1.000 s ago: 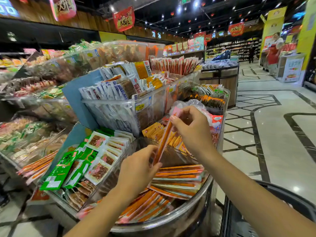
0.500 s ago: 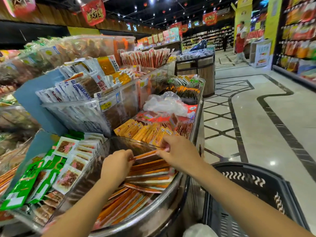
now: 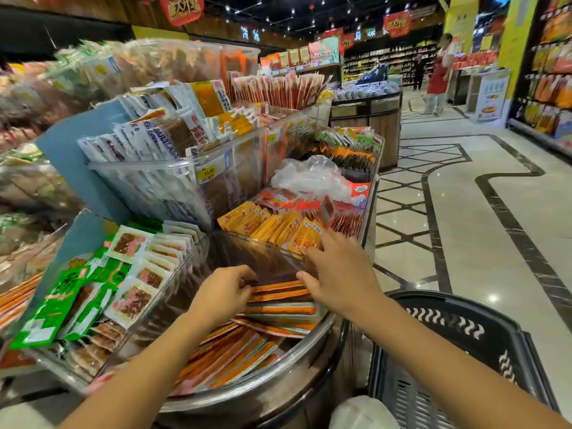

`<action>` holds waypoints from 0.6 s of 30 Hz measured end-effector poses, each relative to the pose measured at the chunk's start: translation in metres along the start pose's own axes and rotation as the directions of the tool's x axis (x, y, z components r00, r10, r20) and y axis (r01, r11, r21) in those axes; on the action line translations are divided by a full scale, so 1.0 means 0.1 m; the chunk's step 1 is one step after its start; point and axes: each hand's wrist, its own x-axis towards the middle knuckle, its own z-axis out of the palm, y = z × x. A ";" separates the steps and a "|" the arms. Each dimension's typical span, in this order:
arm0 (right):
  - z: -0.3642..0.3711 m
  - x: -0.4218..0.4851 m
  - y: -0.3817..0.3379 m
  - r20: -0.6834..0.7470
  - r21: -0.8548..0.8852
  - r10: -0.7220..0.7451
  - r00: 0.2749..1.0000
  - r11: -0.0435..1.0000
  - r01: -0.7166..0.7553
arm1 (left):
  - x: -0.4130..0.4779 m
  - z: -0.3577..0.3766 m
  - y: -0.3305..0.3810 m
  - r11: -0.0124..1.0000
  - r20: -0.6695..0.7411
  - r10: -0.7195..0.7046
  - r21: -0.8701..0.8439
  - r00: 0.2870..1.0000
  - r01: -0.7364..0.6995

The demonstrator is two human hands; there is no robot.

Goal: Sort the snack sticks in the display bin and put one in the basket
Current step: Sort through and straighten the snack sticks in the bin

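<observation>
Long orange snack sticks (image 3: 280,293) lie stacked flat in the curved clear display bin (image 3: 280,371), and more of them lie fanned out lower down (image 3: 235,356). My left hand (image 3: 221,294) has its fingers curled round the left ends of the top sticks. My right hand (image 3: 342,275) hovers at their right ends with fingers spread, its thumb touching the top stick. The black plastic basket (image 3: 464,332) stands on the floor to the right of the bin, below my right forearm.
Yellow packets (image 3: 278,227) fill the bin just behind my right hand, under a crumpled plastic bag (image 3: 309,178). Green and white packets (image 3: 93,292) sit to the left. Tiled aisle floor (image 3: 495,227) opens on the right; a person (image 3: 439,72) stands far off.
The stick I held up between both hands has come down flat onto the stack. My right hand has let go of its end and spread its fingers. The view has turned right towards the basket.
</observation>
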 end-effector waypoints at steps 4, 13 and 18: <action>0.01 0.11 -0.29 0.028 0.098 -0.067 0.997 0.993 0.064 | -0.13 -0.36 -0.18 0.999 -0.190 0.050 0.012 0.980 -0.049; 0.31 0.32 -1.10 0.228 0.333 -0.294 0.928 0.919 0.209 | -0.58 -0.73 -0.89 0.977 -0.379 0.173 0.180 0.909 -0.111; 0.50 0.40 -1.51 0.421 0.444 -0.428 0.800 0.866 0.230 | -0.68 -0.63 -1.04 0.997 -0.300 0.050 0.066 0.953 -0.032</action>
